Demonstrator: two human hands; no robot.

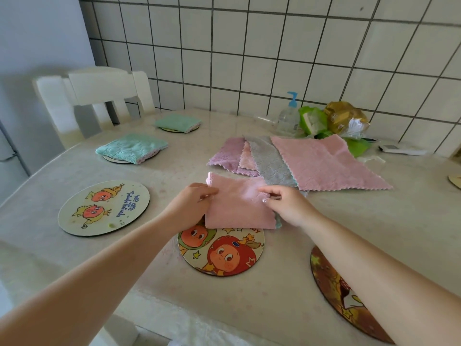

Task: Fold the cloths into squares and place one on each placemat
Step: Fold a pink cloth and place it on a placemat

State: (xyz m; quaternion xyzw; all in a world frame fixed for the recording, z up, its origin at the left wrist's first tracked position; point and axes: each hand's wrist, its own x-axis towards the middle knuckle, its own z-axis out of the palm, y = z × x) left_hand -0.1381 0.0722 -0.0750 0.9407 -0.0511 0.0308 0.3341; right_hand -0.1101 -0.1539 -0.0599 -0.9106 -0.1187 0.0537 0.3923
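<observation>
Head view: at 6 o'clock on the counter (287, 290), the left grip (192, 203) and right grip (284, 203) pinch the folded pink cloth (239, 208) over the cartoon placemat (224, 250). Soft, light and floppy by its look; best held at the corners.

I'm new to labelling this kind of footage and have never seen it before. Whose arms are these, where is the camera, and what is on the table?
There is no machine here. A person wears a wide-angle camera on their head, so you look forward and down along their own arms. The left hand and right hand each pinch a folded pink cloth over a round cartoon placemat. On the table, two farther placemats already carry folded green cloths. One placemat on the left is bare, another shows at the right. Unfolded cloths wait in a pile behind.
</observation>
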